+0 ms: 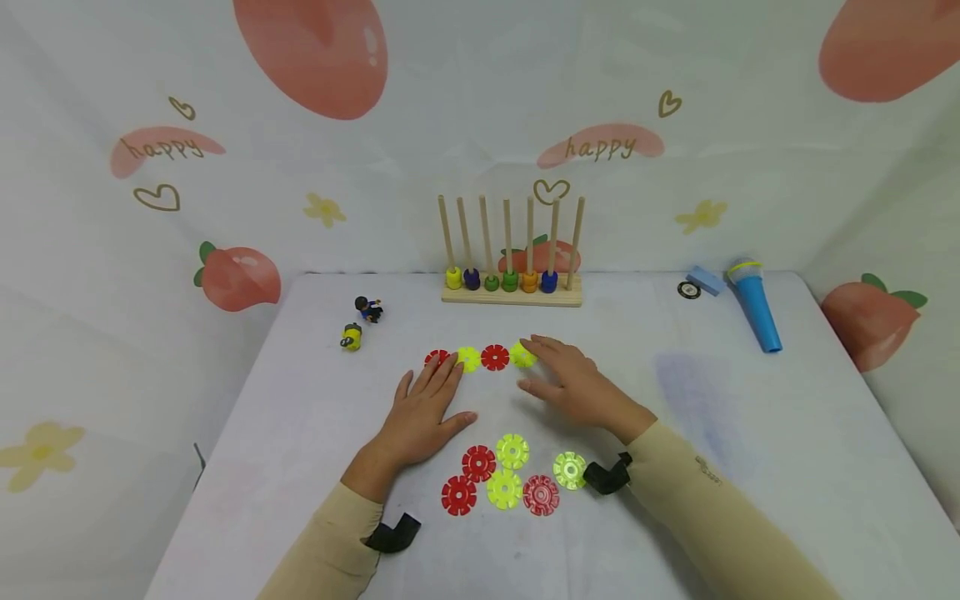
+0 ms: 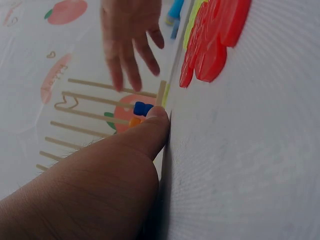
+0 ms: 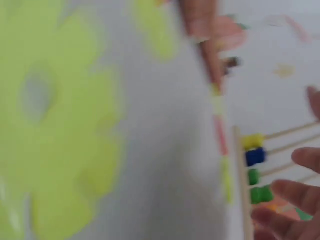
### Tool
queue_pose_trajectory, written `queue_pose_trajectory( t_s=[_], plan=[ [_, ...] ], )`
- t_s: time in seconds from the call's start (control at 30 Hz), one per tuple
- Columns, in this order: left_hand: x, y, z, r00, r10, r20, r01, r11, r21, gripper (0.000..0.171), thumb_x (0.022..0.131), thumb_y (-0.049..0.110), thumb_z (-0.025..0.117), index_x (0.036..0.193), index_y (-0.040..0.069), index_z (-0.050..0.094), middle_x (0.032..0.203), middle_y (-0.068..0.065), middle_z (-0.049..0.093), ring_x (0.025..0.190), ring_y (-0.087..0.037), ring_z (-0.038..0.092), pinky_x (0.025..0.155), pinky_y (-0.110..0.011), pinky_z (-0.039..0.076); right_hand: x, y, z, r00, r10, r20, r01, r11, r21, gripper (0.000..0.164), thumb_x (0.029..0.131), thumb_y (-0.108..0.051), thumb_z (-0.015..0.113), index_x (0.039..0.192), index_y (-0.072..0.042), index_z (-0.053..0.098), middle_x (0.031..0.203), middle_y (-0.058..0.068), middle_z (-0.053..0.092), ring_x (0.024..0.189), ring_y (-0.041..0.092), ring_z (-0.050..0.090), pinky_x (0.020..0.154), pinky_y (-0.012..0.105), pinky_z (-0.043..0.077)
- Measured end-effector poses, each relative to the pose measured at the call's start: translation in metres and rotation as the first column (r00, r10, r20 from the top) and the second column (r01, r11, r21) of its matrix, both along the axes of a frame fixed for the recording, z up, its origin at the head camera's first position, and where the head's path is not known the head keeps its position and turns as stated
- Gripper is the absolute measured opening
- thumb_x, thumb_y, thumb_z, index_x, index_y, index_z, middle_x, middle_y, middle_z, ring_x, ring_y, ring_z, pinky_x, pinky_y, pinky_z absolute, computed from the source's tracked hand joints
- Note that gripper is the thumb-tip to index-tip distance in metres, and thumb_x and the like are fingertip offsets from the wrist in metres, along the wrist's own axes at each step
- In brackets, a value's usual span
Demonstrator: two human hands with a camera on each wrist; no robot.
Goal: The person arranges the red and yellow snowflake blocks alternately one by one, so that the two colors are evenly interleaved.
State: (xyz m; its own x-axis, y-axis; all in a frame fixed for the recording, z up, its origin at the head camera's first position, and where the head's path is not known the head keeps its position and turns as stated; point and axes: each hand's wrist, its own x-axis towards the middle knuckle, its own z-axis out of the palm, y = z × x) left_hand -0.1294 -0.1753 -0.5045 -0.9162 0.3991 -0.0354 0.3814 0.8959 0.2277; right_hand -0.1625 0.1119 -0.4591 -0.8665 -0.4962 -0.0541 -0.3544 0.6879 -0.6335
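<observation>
Slotted plastic discs form a row across the table: a red disc (image 1: 432, 357), a yellow disc (image 1: 470, 360), a red disc (image 1: 495, 357) and a yellow disc (image 1: 522, 356). My left hand (image 1: 420, 421) lies palm down with its fingers spread, fingertips over the leftmost red disc and at the edge of its yellow neighbour. Over the row's right end is my right hand (image 1: 573, 385), its fingers loosely extended and overlapping the last yellow disc. In the right wrist view that hand's fingers (image 3: 295, 192) stand apart with nothing between them.
Nearer me lie several more discs, among them a red one (image 1: 459, 496) and a yellow one (image 1: 569, 470) by the right sleeve. A wooden peg rack (image 1: 512, 300) with coloured beads stands at the back. Two small figures (image 1: 368, 309) are left; a blue microphone (image 1: 757, 308) lies right.
</observation>
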Motion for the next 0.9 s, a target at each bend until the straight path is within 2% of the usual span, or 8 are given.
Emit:
queue_pose_trajectory(
  t_s=[0.1, 0.2, 0.4, 0.47, 0.57, 0.67, 0.8, 0.9],
  plan=[
    [0.0, 0.0, 0.0, 1.0, -0.003, 0.006, 0.003, 1.0, 0.003, 0.088, 0.087, 0.072, 0.038, 0.155, 0.021, 0.015, 0.16, 0.004, 0.006, 0.144, -0.023, -0.002, 0.109, -0.059, 0.001, 0.008, 0.009, 0.011, 0.994, -0.004, 0.11, 0.034, 0.962, -0.271, 0.057, 0.093, -0.053, 0.054, 0.145, -0.034, 0.039, 0.144, -0.007, 0.041, 0.126, 0.022, 0.044, 0.097, 0.049, 0.04],
    [-0.001, 0.0, 0.0, 1.0, -0.008, 0.012, 0.008, 1.0, 0.008, 0.088, 0.087, 0.072, 0.038, 0.155, 0.021, 0.015, 0.16, 0.003, 0.005, 0.144, -0.023, -0.003, 0.109, -0.059, 0.001, 0.024, 0.019, 0.016, 0.978, 0.061, 0.2, 0.042, 0.879, -0.474, 0.047, 0.097, -0.037, 0.055, 0.142, -0.036, 0.041, 0.137, -0.005, 0.048, 0.117, 0.026, 0.052, 0.09, 0.048, 0.046],
    [0.0, -0.001, 0.0, 1.0, -0.011, 0.009, 0.011, 1.0, 0.014, 0.087, 0.087, 0.071, 0.04, 0.155, 0.021, 0.015, 0.16, 0.004, 0.005, 0.144, -0.023, -0.002, 0.109, -0.058, 0.001, 0.062, 0.035, -0.003, 0.922, 0.254, 0.291, 0.035, 0.696, -0.718, 0.054, 0.095, -0.005, 0.057, 0.145, -0.017, 0.039, 0.137, 0.019, 0.045, 0.116, 0.044, 0.046, 0.089, 0.053, 0.045],
    [0.0, -0.001, 0.001, 1.0, -0.011, 0.006, 0.011, 1.0, 0.018, 0.087, 0.088, 0.07, 0.04, 0.155, 0.02, 0.016, 0.16, 0.003, 0.006, 0.144, -0.023, -0.001, 0.109, -0.058, 0.001, 0.074, 0.036, -0.012, 0.924, 0.238, 0.298, 0.039, 0.719, -0.694, 0.059, 0.091, -0.005, 0.064, 0.144, -0.015, 0.04, 0.136, 0.02, 0.046, 0.114, 0.042, 0.047, 0.088, 0.047, 0.047],
    [0.001, -0.002, 0.001, 1.0, -0.011, 0.006, 0.011, 1.0, 0.019, 0.087, 0.088, 0.069, 0.041, 0.155, 0.02, 0.016, 0.16, 0.003, 0.006, 0.144, -0.023, -0.001, 0.109, -0.059, 0.001, 0.089, 0.034, -0.022, 0.942, 0.187, 0.28, 0.0, 0.832, -0.555, 0.063, 0.085, -0.016, 0.074, 0.141, -0.019, 0.045, 0.133, 0.008, 0.051, 0.114, 0.029, 0.05, 0.089, 0.04, 0.046],
    [0.001, -0.002, 0.0, 1.0, -0.011, 0.004, 0.011, 1.0, 0.013, 0.087, 0.088, 0.07, 0.04, 0.155, 0.02, 0.015, 0.16, 0.003, 0.006, 0.144, -0.023, -0.002, 0.109, -0.058, 0.001, 0.102, 0.028, -0.029, 0.971, 0.186, 0.15, -0.127, 0.934, -0.335, 0.058, 0.08, -0.032, 0.079, 0.133, -0.024, 0.054, 0.129, -0.006, 0.051, 0.115, 0.016, 0.046, 0.092, 0.036, 0.043],
    [0.001, -0.002, 0.0, 1.0, -0.008, 0.001, 0.008, 1.0, 0.014, 0.087, 0.088, 0.07, 0.041, 0.155, 0.021, 0.015, 0.16, 0.003, 0.006, 0.144, -0.023, -0.002, 0.109, -0.058, 0.002, 0.11, 0.021, -0.033, 0.969, 0.234, -0.072, -0.244, 0.955, -0.171, 0.039, 0.079, -0.033, 0.079, 0.115, -0.025, 0.064, 0.125, -0.008, 0.049, 0.112, 0.012, 0.039, 0.09, 0.033, 0.042],
    [0.002, -0.001, 0.002, 1.0, -0.007, 0.0, 0.007, 1.0, 0.021, 0.086, 0.088, 0.069, 0.042, 0.155, 0.02, 0.016, 0.16, 0.003, 0.007, 0.144, -0.023, -0.001, 0.109, -0.059, 0.002, 0.112, 0.017, -0.034, 0.959, 0.235, -0.158, -0.259, 0.953, -0.156, 0.032, 0.078, -0.025, 0.081, 0.104, -0.025, 0.063, 0.117, -0.009, 0.05, 0.105, 0.01, 0.038, 0.083, 0.03, 0.042]
  ],
)
